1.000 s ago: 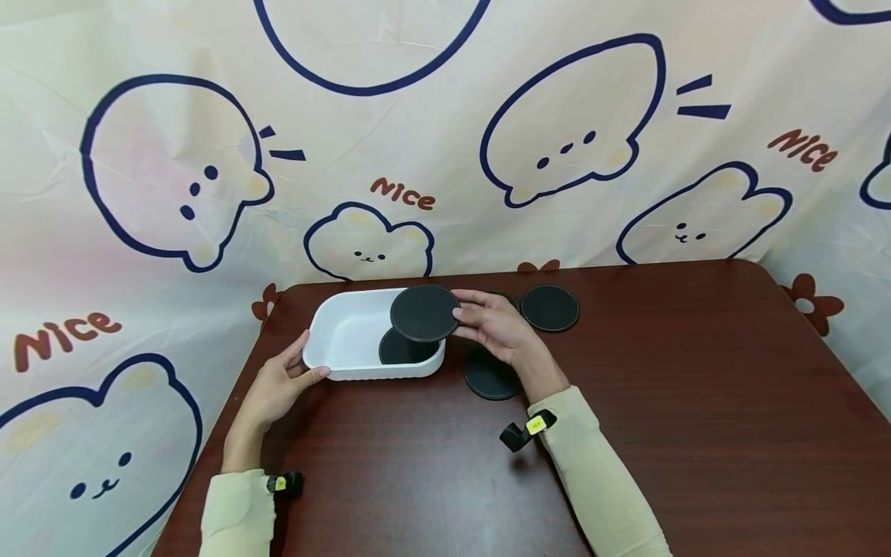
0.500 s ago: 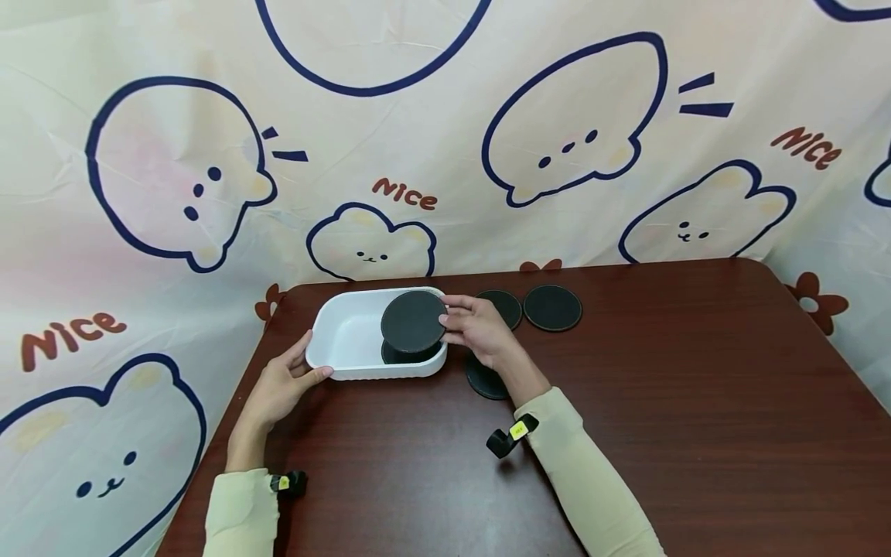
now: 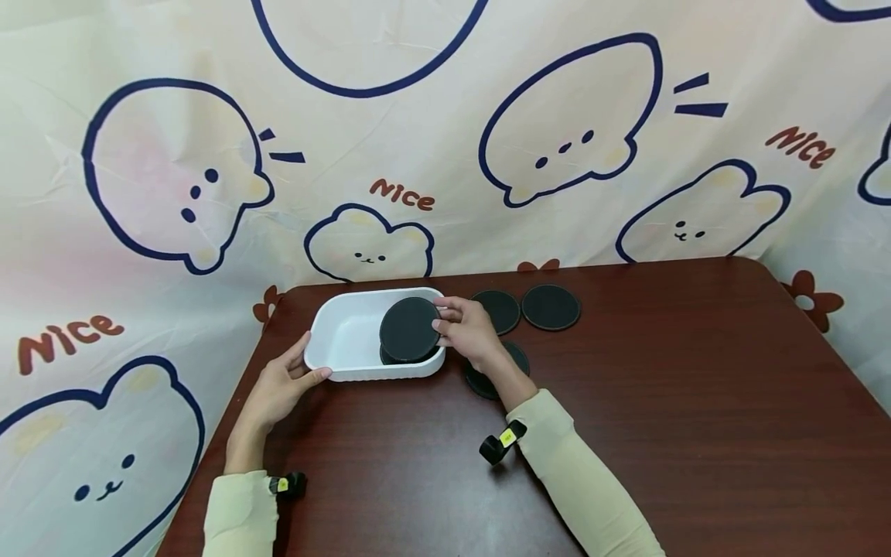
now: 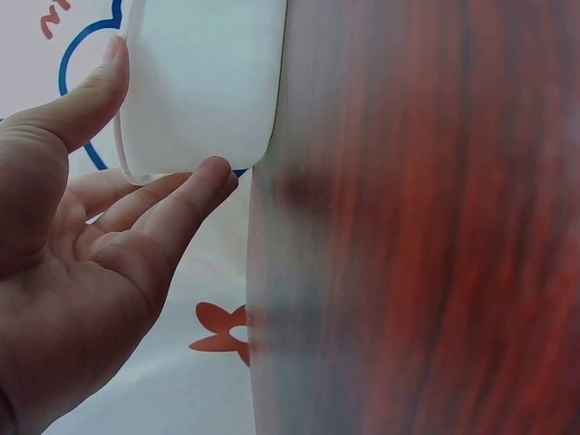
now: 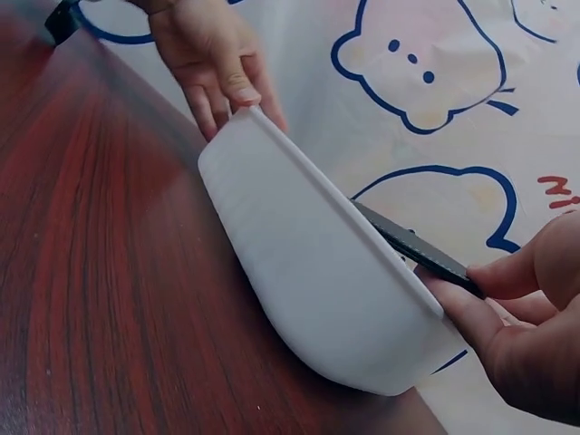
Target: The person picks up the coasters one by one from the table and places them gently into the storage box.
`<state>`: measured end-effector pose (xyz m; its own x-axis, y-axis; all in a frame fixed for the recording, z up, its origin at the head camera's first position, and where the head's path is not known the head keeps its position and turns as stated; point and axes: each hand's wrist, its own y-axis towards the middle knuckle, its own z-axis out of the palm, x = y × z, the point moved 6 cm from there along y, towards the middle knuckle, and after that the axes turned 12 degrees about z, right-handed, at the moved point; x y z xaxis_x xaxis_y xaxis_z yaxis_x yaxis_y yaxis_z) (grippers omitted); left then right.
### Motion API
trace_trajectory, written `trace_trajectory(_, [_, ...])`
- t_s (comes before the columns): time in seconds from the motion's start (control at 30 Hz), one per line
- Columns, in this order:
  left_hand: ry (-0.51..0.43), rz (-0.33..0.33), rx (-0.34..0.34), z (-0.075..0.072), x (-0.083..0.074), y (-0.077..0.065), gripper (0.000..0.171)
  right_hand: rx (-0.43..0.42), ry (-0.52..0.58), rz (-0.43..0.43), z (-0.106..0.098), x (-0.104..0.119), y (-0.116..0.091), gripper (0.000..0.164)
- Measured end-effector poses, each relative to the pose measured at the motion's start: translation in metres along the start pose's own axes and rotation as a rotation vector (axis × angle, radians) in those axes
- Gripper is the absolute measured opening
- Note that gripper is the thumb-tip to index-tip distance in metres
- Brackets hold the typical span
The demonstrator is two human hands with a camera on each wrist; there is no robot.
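Observation:
A white plastic tray (image 3: pixel 348 336) with rounded corners stands on the table. My left hand (image 3: pixel 280 387) holds its left end, thumb by the front corner and fingers along the end wall; the left wrist view shows the same hand (image 4: pixel 100 227) against the tray. My right hand (image 3: pixel 468 333) pinches the right edge of a round black coaster (image 3: pixel 409 329), slanted over the right half of the tray. In the right wrist view this coaster (image 5: pixel 412 246) dips partly behind the tray's wall. Beneath it, another black coaster (image 3: pixel 387 357) lies in the tray, mostly hidden.
Right of the tray, several round black things lie on the brown wooden table (image 3: pixel 682 402): a back coaster (image 3: pixel 498 311), a right coaster (image 3: pixel 551 307) and a front coaster (image 3: pixel 517 357) partly behind my right wrist. A cartoon-printed cloth (image 3: pixel 459 139) hangs behind the table.
My right hand has moved left and slightly nearer with the coaster, lowering it over the coaster in the tray. The back coaster on the table is now uncovered. My left hand stays on the tray.

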<state>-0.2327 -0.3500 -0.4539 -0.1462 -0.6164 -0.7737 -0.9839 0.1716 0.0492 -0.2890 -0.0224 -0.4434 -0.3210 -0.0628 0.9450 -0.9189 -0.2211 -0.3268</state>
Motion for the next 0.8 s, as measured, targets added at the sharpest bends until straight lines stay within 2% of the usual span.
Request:
trace_trajectory(0.27, [0.001, 0.002, 0.003, 0.0, -0.001, -0.001, 0.096, -0.046, -0.166, -0.038, 0.004, 0.006, -0.001, 0.04])
trace_trajectory(0.4, [0.008, 0.001, 0.003, 0.001, -0.001, -0.001, 0.095, -0.069, -0.385, -0.087, 0.009, 0.016, -0.004, 0.042])
trace_trajectory(0.53, [0.006, -0.001, 0.003, 0.001, -0.002, -0.001, 0.095, -0.104, -0.59, -0.18, 0.012, 0.027, -0.013, 0.045])
trace_trajectory(0.67, [0.009, 0.001, 0.0, 0.001, -0.002, 0.0, 0.096, -0.108, -0.644, -0.241, 0.006, 0.032, -0.022, 0.049])
trace_trajectory(0.8, [0.014, 0.005, -0.001, 0.0, -0.001, -0.001, 0.096, -0.094, -0.624, -0.233, -0.007, 0.027, -0.026, 0.049])
